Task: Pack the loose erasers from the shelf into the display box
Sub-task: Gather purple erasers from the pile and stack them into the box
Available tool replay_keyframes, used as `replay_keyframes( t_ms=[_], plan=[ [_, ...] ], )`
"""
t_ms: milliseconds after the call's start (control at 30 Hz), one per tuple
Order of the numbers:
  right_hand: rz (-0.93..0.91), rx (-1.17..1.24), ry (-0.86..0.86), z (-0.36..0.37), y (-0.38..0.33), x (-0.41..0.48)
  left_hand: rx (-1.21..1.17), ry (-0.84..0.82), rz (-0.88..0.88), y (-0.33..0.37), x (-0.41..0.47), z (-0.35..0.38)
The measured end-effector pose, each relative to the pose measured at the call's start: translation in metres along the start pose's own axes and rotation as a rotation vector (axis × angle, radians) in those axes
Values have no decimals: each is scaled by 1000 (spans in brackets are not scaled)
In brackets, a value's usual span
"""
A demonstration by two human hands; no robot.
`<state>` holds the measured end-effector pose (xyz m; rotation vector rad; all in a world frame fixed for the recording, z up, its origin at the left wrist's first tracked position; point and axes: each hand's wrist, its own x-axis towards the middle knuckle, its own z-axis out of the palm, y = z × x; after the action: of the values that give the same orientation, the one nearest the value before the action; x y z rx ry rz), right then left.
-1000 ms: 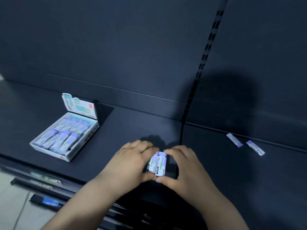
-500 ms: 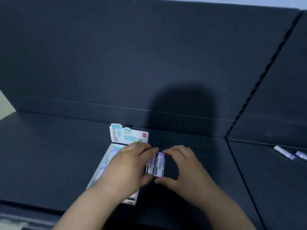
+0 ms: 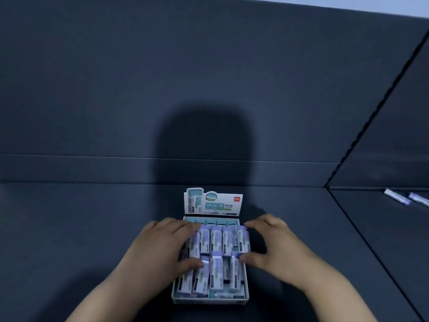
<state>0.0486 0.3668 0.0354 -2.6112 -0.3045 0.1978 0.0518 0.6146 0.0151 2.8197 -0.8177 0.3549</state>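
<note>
Over the white-and-teal cardboard display box [image 3: 209, 298], my left hand [image 3: 160, 249] and right hand [image 3: 276, 247] have just arrived. Each grip is clamped on one end of the back row of purple-and-white sleeved erasers [image 3: 216, 240]. Two loose white erasers [image 3: 397, 196] wait far right on the dark shelf [image 3: 92, 228], so I reckon another trip follows.

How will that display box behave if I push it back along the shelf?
The display box looks like thin card, so it is probably light and should slide easily on the smooth shelf. Its upright header flap would likely bend if pushed there. The erasers inside sit unevenly and may shift.
</note>
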Motion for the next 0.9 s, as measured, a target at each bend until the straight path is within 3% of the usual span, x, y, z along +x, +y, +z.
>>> replay_keyframes(
  t_ms=[333, 733, 900],
  plan=[
    [33, 89, -83, 0, -2, 20, -12, -65, -42, -3, -8, 4],
    [-42, 138, 64, 10, -1, 14, -92, -179, -138, -1, -6, -13],
    [-47, 169, 125, 9, 2, 7, -119, -175, -93, 5, 0, -18]
  ],
)
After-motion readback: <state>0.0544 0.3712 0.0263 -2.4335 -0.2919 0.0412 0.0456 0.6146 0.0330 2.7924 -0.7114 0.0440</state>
